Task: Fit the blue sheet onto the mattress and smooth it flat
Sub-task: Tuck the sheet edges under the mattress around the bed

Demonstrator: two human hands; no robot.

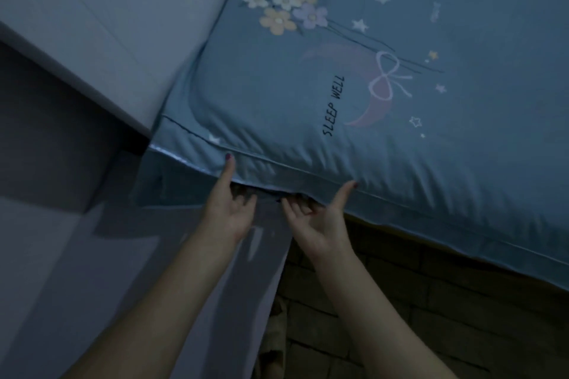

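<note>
The blue sheet [400, 138] covers the top of the mattress [277, 191] and its hem runs from about 10 o'clock down to 4 o'clock across the view, which is also the line of the mattress edge. Both hands sit at that hem near the corner, palms up. The left hand [229, 209] has its thumb laid up over the piped seam and its fingers curled under the hem, so it appears to pinch the sheet edge. The right hand [320, 221], just beside it toward 3 o'clock, does the same, thumb on top and fingers hooked beneath. The untucked length lies away toward 4 o'clock, nearer the right hand. The fingertips are lost in shadow under the hem. The mattress underside is hidden, the light is dim, and the corner at 9 o'clock is blurred against a pale headboard [101, 24].
</note>
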